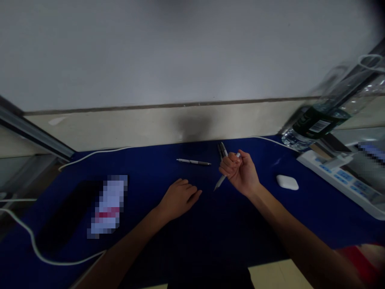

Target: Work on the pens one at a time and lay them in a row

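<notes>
My right hand (239, 170) is raised over the blue tabletop, its fingers curled around a pen (221, 182). The pen's grey tip slants down to the left, and a pale end shows between thumb and fingers. My left hand (179, 197) lies palm down on the table, holding nothing, fingers loosely stretched and thumb apart. Beyond it lies a white pen with a grey grip (194, 161). Just behind my right hand are more pens (221, 149), one dark and one whitish, partly hidden by the fingers.
On the left lies a phone (108, 204) with a blurred screen, near a white cable (33, 241). To the right are a white earbud case (287, 182), a power strip (339, 176) and a green-labelled water bottle (315, 123). A wall (144, 126) borders the blue tabletop (144, 180) behind.
</notes>
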Demonstrator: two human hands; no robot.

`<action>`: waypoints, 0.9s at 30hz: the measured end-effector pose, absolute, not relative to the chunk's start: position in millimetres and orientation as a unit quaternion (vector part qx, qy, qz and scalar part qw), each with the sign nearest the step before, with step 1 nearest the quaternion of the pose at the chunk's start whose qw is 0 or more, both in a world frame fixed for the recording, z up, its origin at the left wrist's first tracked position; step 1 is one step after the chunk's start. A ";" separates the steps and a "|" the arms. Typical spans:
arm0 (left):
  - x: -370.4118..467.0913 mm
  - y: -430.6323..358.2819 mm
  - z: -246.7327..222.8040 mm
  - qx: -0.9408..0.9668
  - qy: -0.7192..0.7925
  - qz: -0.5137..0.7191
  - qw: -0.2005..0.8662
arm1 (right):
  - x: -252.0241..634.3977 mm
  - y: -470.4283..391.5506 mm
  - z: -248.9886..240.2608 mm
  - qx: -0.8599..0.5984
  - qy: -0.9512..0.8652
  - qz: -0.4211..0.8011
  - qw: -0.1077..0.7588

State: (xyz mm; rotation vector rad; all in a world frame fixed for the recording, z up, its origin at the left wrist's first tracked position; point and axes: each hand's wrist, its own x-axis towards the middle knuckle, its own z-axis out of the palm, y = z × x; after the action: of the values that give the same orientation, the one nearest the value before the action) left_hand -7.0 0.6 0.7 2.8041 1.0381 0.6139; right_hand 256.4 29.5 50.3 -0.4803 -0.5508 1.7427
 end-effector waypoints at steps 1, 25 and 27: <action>-7.1 0.7 0.7 0.919 0.339 0.199 0.044 | 256.4 29.6 49.9 -0.206 -0.235 0.748 0.586; -6.9 1.1 -0.6 0.918 0.337 0.208 0.033 | 260.3 35.7 44.9 -0.212 -0.235 0.742 0.591; -6.5 1.3 -1.0 0.918 0.336 0.210 0.029 | 260.8 36.2 45.0 -0.216 -0.234 0.738 0.595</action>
State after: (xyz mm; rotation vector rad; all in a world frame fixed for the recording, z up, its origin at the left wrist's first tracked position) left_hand -6.5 1.3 -1.0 2.8314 1.0362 0.6484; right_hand 260.8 36.2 45.0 -0.5013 -0.5439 1.7131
